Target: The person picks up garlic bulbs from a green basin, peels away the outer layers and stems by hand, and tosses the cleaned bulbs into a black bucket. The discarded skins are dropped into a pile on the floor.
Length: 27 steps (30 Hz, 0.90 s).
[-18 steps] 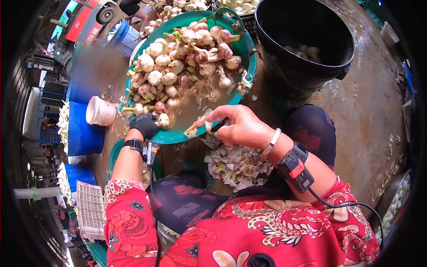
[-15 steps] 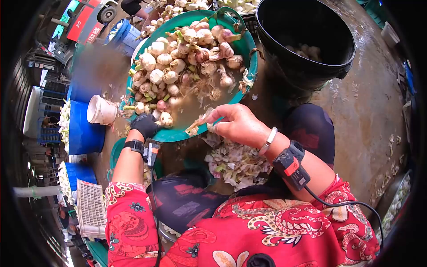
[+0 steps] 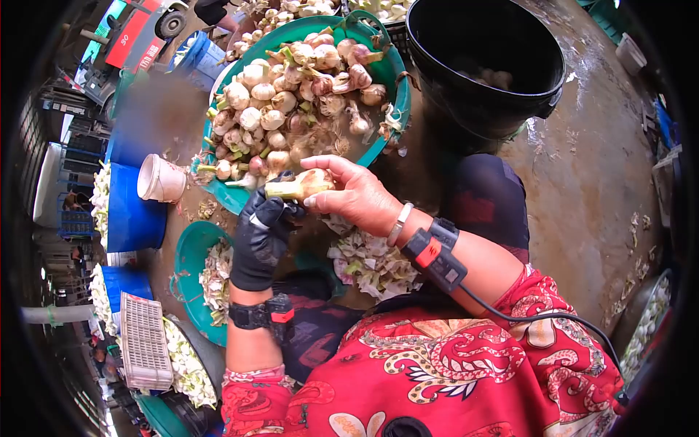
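A garlic bulb [image 3: 313,183] with a pale cut stem is held over the near rim of a green basin [image 3: 397,124]. My left hand [image 3: 261,237], in a black glove, is closed at the stem end; a pale strip shows across its fingers, and I cannot make out what it is. My bare right hand [image 3: 357,197] grips the bulb from the right, thumb below and fingers above. Many unpeeled garlic bulbs [image 3: 273,119] fill the basin, with loose papery skins among them at its near side.
A black bucket [image 3: 466,109] with a few bulbs inside stands at the upper right. Garlic skins [image 3: 375,266] lie in a heap before my lap. To the left are a smaller green basin [image 3: 191,269], a white pail [image 3: 162,179], blue tubs [image 3: 138,211] and a plastic crate [image 3: 145,342].
My left hand has lifted a garlic bulb from the basin's rim and moved right. The right hand has let go of loose skin and now holds the bulb too.
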{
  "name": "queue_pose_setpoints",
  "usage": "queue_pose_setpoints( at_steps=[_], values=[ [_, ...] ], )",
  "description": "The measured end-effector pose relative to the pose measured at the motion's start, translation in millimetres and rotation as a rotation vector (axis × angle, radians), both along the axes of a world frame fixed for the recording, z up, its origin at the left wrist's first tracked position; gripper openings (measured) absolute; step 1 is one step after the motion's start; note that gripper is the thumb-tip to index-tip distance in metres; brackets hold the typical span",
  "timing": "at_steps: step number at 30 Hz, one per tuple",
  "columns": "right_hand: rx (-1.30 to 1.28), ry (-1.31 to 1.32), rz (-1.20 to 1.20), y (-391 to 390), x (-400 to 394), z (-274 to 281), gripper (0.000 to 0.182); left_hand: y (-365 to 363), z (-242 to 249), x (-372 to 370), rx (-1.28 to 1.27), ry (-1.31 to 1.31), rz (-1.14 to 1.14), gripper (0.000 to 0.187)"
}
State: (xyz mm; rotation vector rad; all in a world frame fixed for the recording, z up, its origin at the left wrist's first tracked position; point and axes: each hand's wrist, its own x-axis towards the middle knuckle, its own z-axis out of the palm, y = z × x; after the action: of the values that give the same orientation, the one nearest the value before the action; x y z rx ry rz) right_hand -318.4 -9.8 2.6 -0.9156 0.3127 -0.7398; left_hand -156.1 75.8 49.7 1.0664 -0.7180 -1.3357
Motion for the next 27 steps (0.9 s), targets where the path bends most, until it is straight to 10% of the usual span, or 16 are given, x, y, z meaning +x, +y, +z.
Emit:
queue_pose_setpoints(
  at_steps=[5,9,17,27],
  values=[
    [0.066,0.101,0.088,-7,-18,0,0.051,-6,-8,-25,-0.039,-0.233,0.106,0.034],
    [-0.73,0.239,-0.283,-1,-17,-6,0.075,-5,-11,-31,0.009,-0.339,0.087,0.029],
    [0.014,0.082,-0.017,8,-20,-2,0.048,1,-7,-32,0.074,-0.536,0.152,0.02],
    [0.132,0.122,0.032,3,-24,9,0.04,-1,0,-34,0.059,-0.445,0.058,0.018]
  ],
)
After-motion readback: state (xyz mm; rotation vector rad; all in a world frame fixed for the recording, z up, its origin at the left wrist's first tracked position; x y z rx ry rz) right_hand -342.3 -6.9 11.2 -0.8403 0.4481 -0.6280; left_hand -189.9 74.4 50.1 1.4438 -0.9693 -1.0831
